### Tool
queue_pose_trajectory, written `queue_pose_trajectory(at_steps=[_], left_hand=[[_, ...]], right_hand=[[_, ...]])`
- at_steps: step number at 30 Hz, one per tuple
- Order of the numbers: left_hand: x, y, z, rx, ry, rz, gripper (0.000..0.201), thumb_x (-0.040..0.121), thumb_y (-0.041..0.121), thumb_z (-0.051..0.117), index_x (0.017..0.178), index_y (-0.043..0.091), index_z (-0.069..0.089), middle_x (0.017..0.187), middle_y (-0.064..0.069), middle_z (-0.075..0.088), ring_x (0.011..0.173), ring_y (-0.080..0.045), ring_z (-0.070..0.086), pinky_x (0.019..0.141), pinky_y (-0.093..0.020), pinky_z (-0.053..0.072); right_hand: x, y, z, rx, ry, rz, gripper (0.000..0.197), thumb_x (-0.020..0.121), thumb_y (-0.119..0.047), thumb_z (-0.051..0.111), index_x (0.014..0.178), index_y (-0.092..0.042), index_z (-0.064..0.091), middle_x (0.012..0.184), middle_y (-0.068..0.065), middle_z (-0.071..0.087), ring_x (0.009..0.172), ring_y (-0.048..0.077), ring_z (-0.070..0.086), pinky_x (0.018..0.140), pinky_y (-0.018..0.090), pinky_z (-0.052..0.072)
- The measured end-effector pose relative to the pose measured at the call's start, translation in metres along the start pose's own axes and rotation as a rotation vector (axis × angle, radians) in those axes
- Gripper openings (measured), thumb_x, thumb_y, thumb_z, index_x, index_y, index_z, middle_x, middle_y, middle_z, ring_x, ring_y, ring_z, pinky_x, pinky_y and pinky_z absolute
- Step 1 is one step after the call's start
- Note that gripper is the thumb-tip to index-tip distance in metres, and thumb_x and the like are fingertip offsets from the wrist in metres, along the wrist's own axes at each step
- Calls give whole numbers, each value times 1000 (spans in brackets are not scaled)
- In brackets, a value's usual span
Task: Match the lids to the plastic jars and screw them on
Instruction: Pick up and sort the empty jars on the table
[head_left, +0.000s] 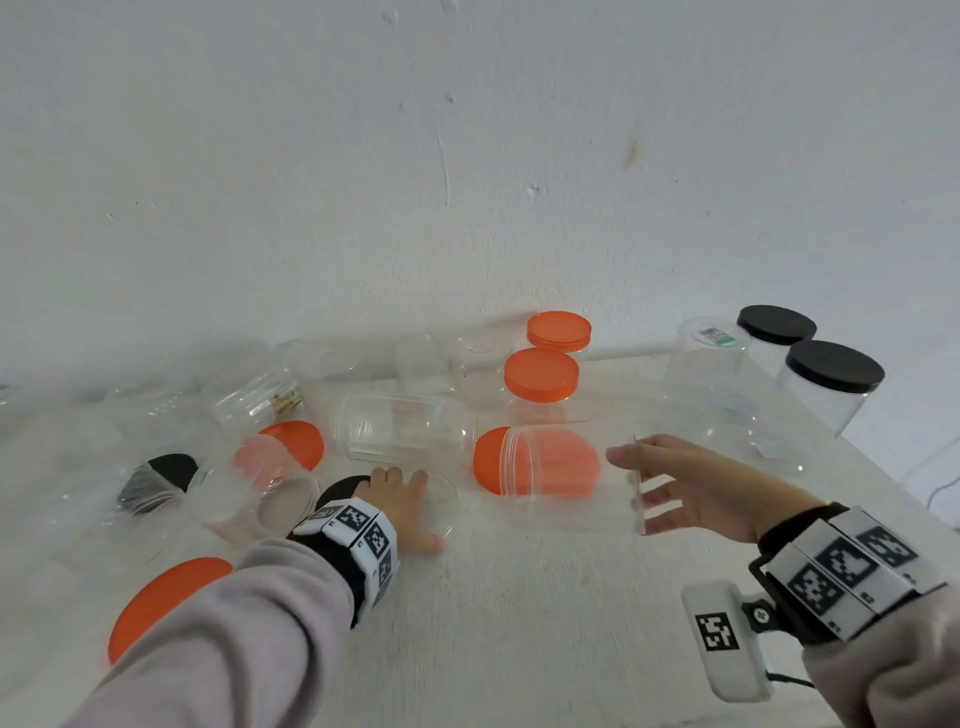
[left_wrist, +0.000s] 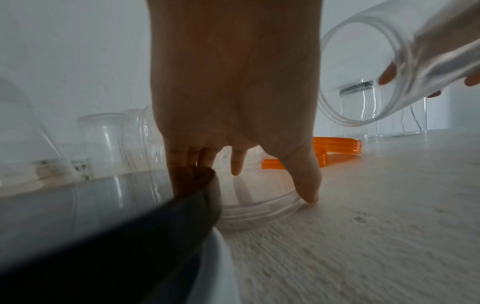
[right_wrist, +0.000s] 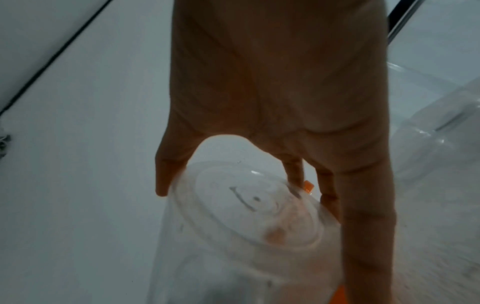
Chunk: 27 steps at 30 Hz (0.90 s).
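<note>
My left hand is spread over a clear lid lying on the white table, thumb at its near rim and fingers at its far rim. My right hand grips a clear jar by its base, on its side above the table with its open mouth pointing left. Seen through that jar, an orange lid lies on the table. A black lid lies just left of my left hand.
Two jars capped with orange lids stand behind, two with black lids at the far right. An upturned clear jar stands beside them. Several open jars and loose orange and black lids lie on the left.
</note>
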<state>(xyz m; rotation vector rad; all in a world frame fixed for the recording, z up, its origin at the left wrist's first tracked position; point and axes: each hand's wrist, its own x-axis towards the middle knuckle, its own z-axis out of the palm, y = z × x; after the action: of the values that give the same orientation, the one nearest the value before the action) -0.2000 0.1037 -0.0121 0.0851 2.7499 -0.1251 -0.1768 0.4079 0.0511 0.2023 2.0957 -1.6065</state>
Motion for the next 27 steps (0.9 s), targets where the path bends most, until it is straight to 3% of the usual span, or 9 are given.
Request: queue_pose_trajectory(at_steps=[4,9,12,16,19,21,24,27], left_hand=[[-3,-3,-4,-107,-26,42,93,76,60,65,146,21,18,143,-10,32,132,-27,30,105,-39,33],[-8,-8,-11,-367,-43,168,95,71,59,72,145,28,21,141,-2,34,130,-19,33,103,-35,35],[-13,-10,-14,-516,-41,236,93,67,61,74,142,33,26,140,3,36,123,-13,39,100,-31,37],[-20,-15,-25,-698,-13,297,86,68,62,74,138,38,31,127,9,40,117,-8,43,95,-24,36],[-27,-23,-37,-848,14,317,89,57,72,70,131,39,35,125,11,47,117,-7,49,94,-24,41],[-31,-31,-44,-967,63,301,92,51,76,65,130,38,39,122,12,50,115,-5,52,97,-27,42],[-34,-44,-51,-1111,126,267,84,58,74,65,129,34,43,122,6,57,114,-10,56,103,-33,42],[-37,-55,-56,-1221,160,256,66,70,67,66,122,33,46,123,0,60,114,-12,59,104,-38,44]], right_hand=[[-1,3,3,94,-40,-8,74,61,-34,87,122,-14,50,107,14,48,87,33,58,76,43,57],[2,6,7,164,78,-99,71,55,-45,81,106,-4,52,94,11,58,76,22,61,75,36,51],[6,6,10,257,149,-126,68,58,-47,74,107,-6,52,90,11,58,74,26,62,75,39,53],[10,6,13,249,181,-156,68,57,-52,72,107,-9,57,86,12,62,75,28,61,84,45,52],[12,6,19,299,150,-163,61,57,-53,71,97,-8,62,80,14,66,77,28,61,89,43,50],[13,6,24,381,104,-150,57,62,-48,71,99,-6,61,81,17,66,76,28,63,84,40,52],[16,9,33,484,-4,-99,63,65,-41,77,110,-1,58,86,20,68,75,29,67,76,36,58],[17,11,45,468,-159,-68,78,55,-36,86,120,-3,58,98,19,68,85,30,67,80,39,57]])
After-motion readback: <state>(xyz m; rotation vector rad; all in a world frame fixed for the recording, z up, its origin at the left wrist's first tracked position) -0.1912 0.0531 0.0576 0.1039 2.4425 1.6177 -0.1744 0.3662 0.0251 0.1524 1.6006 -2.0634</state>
